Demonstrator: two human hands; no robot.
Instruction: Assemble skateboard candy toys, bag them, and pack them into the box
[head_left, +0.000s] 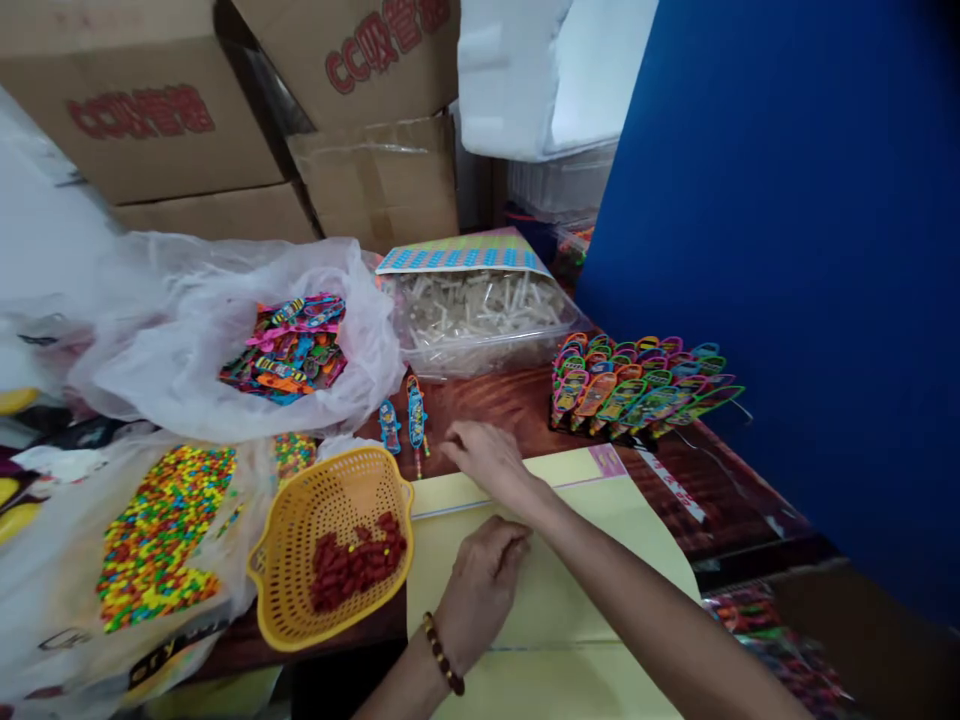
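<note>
Skateboard toys (414, 412) lie at ten o'clock of the flat, empty right hand (489, 462); the loosely curled, empty left hand (480, 585) should pin the yellow sheet (600, 560).

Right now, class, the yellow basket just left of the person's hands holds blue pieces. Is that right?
Not quite. The head view shows the yellow basket holding red pieces, not blue ones. It does sit just left of the left hand and the right hand.
</note>
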